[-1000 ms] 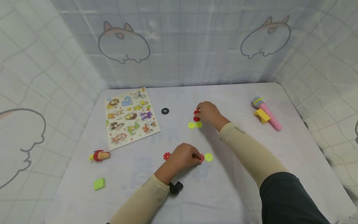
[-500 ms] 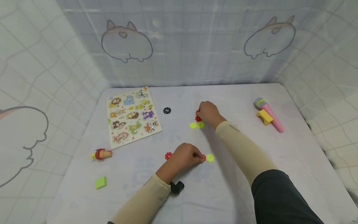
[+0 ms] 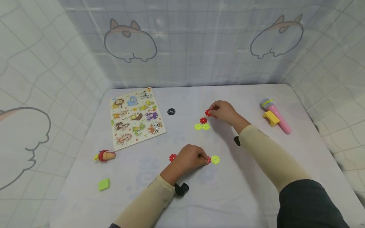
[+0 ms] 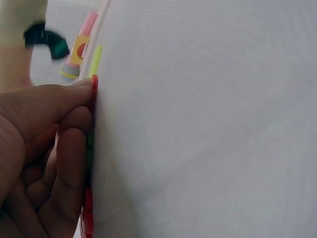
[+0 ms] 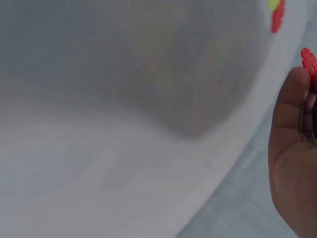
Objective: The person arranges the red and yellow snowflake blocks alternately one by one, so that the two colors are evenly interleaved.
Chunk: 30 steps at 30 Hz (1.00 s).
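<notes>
My left hand pinches a red notched plastic disc between thumb and finger at the tabletop. A yellow-green disc lies just right of it, and another red disc shows left of the hand. In the left wrist view, a green disc is partly hidden by the fingers. Farther back, my right hand pinches a red disc, also visible in the right wrist view. Below it lie one red disc and two yellow-green discs.
An animal puzzle board and a black chip lie at the back left. Nearer are a small figure and a green block. A pink microphone touches a yellow arch block at right.
My right hand has shifted right with the red disc, uncovering the red disc left below it. The left hand keeps its place and grip. The head view has shifted slightly.
</notes>
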Tool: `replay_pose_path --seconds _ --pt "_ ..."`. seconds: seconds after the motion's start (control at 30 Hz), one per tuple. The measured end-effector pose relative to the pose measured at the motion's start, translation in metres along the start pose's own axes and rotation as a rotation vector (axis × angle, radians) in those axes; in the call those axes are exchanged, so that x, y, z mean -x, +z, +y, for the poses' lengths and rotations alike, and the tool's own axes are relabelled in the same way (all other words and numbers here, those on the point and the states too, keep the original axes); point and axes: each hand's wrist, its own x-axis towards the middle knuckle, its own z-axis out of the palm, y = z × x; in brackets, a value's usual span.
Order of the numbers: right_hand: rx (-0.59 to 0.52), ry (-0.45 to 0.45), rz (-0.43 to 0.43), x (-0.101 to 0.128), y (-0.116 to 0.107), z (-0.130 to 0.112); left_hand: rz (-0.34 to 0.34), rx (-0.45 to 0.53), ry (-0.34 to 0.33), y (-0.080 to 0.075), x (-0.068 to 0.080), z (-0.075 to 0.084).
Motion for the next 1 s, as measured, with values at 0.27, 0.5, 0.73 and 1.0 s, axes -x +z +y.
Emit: replay_pose_path --seconds 0.27,0.5,0.73,1.0 --pt "0.034 0.009 -0.228 0.088 -0.019 0.035 -0.026 -0.023 -0.034 -0.001 -0.001 0.004" --pt "0.159 -0.043 -0.273 0.132 0.007 0.048 -0.012 -0.047 -0.065 -0.003 0.000 0.004" --pt "0.273 -0.107 -0.206 0.142 0.025 0.038 -0.021 -0.026 -0.077 -0.004 -0.001 0.004" --pt "0.357 -0.171 -0.140 0.137 0.021 0.029 -0.021 -0.018 -0.048 -0.003 -0.002 0.005"
